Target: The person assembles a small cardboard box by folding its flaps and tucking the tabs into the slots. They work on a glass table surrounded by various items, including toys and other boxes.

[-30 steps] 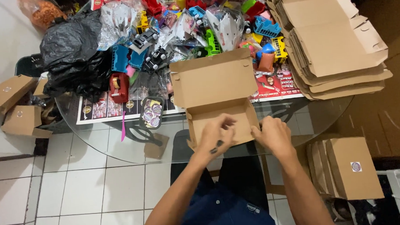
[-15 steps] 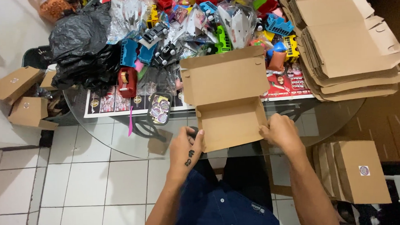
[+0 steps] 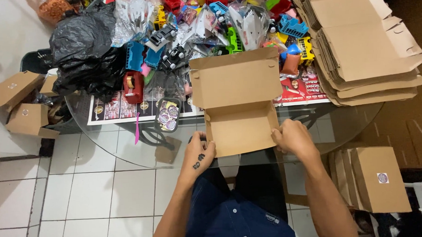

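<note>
A brown cardboard box [image 3: 240,127] stands open on the near edge of a round glass table [image 3: 128,149], its lid flap raised toward the far side. My left hand [image 3: 199,154] presses against the box's left wall near the front corner. On the other side, my right hand [image 3: 292,138] grips the right wall at its front corner. The inside of the box looks empty.
A stack of flat cardboard blanks [image 3: 365,47] lies at the right. Packaged toys [image 3: 203,20] and black plastic bags [image 3: 84,48] crowd the far side. A red tape dispenser [image 3: 133,86] and a tray of round stickers [image 3: 167,115] sit left of the box. Closed boxes [image 3: 379,178] stand on the floor.
Both hands have moved apart, from the box's front edge to its left and right walls. The box now stands formed with its side walls up.
</note>
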